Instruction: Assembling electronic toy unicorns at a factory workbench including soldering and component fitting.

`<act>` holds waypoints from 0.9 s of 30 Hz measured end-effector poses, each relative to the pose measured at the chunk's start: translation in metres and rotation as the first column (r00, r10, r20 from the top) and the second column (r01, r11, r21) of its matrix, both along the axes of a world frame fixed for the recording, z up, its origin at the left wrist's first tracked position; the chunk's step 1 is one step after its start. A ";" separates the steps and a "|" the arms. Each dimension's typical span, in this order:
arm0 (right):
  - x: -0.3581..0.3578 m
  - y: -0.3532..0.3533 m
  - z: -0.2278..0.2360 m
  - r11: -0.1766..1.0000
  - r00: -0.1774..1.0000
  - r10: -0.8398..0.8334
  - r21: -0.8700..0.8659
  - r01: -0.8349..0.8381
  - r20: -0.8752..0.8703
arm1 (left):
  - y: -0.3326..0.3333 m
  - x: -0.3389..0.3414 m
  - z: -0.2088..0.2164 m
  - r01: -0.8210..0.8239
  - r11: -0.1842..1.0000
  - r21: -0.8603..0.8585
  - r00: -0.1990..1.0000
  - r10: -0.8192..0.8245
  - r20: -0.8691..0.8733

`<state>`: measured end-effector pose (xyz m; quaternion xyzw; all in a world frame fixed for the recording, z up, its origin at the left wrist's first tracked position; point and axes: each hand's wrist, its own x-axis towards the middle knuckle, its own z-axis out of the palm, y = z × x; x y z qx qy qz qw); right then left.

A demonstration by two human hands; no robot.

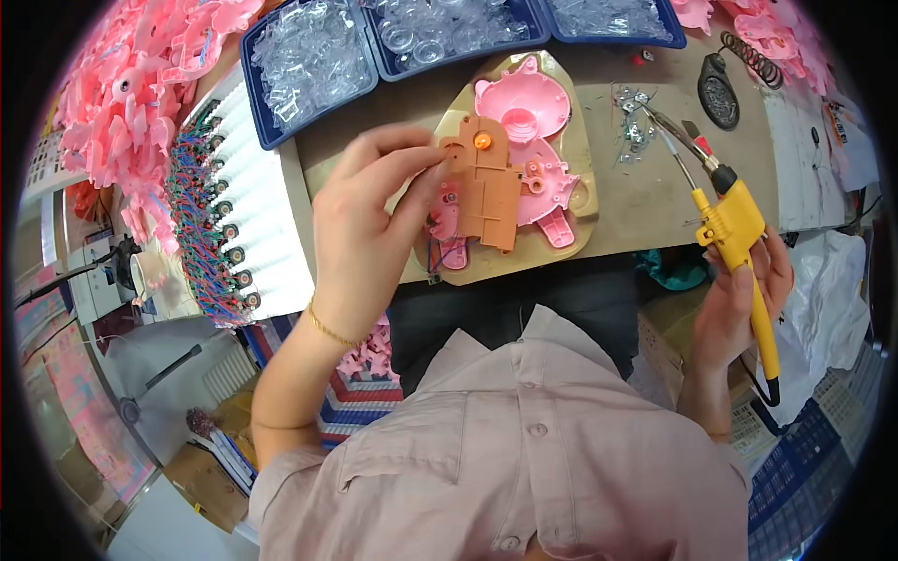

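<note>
A pink animal-shaped plastic shell [524, 103] lies in a tan holder [585, 201] on the bench. Over its lower half sits an orange plastic plate [491, 201] with a round orange-yellow piece near its top. My left hand [374, 196] is at the plate's left edge, thumb and fingers pinched together and slightly blurred; what they hold is too small to tell. Thin wires [447, 254] hang below the plate. My right hand [739, 299] grips a yellow soldering gun [734, 224], its metal tip pointing toward a small heap of wire bits [634, 122].
Blue bins [372, 70] of clear plastic parts stand along the back. Pink shells [131, 112] pile up at the left, beside bundled wires with small speakers [224, 232] on white material. A black stand [718, 93] with a coiled spring [751, 58] is at the back right.
</note>
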<state>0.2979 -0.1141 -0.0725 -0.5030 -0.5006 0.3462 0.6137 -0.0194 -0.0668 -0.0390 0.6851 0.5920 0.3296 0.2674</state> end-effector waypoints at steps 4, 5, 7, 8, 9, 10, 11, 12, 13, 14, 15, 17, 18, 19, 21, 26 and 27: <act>-0.016 0.001 0.010 0.995 0.995 0.103 -0.016 -0.103 0.002 | -0.017 0.019 0.001 -0.086 0.992 -0.091 0.969 0.105 0.226; -0.019 0.000 0.012 0.989 0.989 0.146 -0.012 -0.146 0.002 | -0.017 0.022 0.002 -0.031 0.997 -0.066 0.990 0.040 0.138; -0.025 -0.007 0.015 0.989 0.989 0.146 -0.018 -0.146 0.018 | -0.016 0.025 -0.003 -0.009 0.997 -0.077 0.996 0.016 0.090; -0.026 -0.011 0.017 0.988 0.988 0.150 -0.054 -0.147 0.046 | -0.016 0.025 -0.007 -0.009 0.999 -0.037 0.998 0.011 0.056; -0.027 -0.015 0.019 0.985 0.985 0.154 -0.090 -0.147 0.074 | -0.016 0.026 -0.010 -0.007 1.000 0.003 1.000 0.007 0.020; -0.023 -0.020 0.017 0.976 0.979 0.194 -0.109 -0.187 0.058 | -0.016 0.027 -0.011 -0.008 1.000 0.000 1.000 0.008 0.024; -0.021 -0.024 0.016 0.976 0.979 0.195 -0.112 -0.187 0.060 | -0.016 0.028 -0.011 -0.021 0.999 -0.027 0.998 0.022 0.055; -0.020 -0.028 0.016 0.966 0.968 0.245 -0.101 -0.239 0.051 | -0.016 0.029 -0.010 -0.034 0.998 -0.055 0.996 0.038 0.085; -0.018 -0.030 0.016 0.954 0.956 0.292 -0.089 -0.287 0.041 | -0.015 0.030 -0.009 -0.032 0.998 -0.057 0.996 0.037 0.086; -0.015 -0.031 0.014 0.920 0.919 0.387 -0.026 -0.390 -0.076 | -0.014 0.031 -0.007 -0.008 0.998 -0.057 0.999 0.011 0.053; -0.014 -0.031 0.014 0.921 0.920 0.385 -0.028 -0.388 -0.076 | -0.013 0.032 -0.006 0.017 0.998 -0.058 1.000 -0.016 0.020; -0.013 -0.029 0.013 0.866 0.866 0.498 0.038 -0.499 0.041 | -0.014 0.033 -0.008 0.010 0.999 -0.044 1.000 -0.009 0.014; -0.015 -0.029 0.011 0.860 0.862 0.503 0.069 -0.506 0.056 | -0.014 0.033 -0.009 0.003 1.000 -0.028 1.000 -0.003 0.009; -0.016 -0.025 0.012 0.859 0.862 0.504 0.067 -0.507 0.054 | -0.014 0.034 -0.009 0.003 1.000 -0.030 1.000 -0.002 0.008; -0.019 -0.013 0.017 0.722 0.724 0.690 0.054 -0.690 0.025 | -0.015 0.035 -0.010 -0.042 0.999 -0.019 0.998 0.043 0.046; -0.026 -0.007 0.022 0.717 0.714 0.692 0.009 -0.697 0.106 | -0.015 0.037 -0.012 -0.019 0.999 0.046 0.999 0.021 -0.034; -0.027 -0.007 0.022 0.731 0.725 0.675 0.004 -0.682 0.140 | -0.015 0.037 -0.012 -0.008 0.998 0.066 0.998 0.013 -0.069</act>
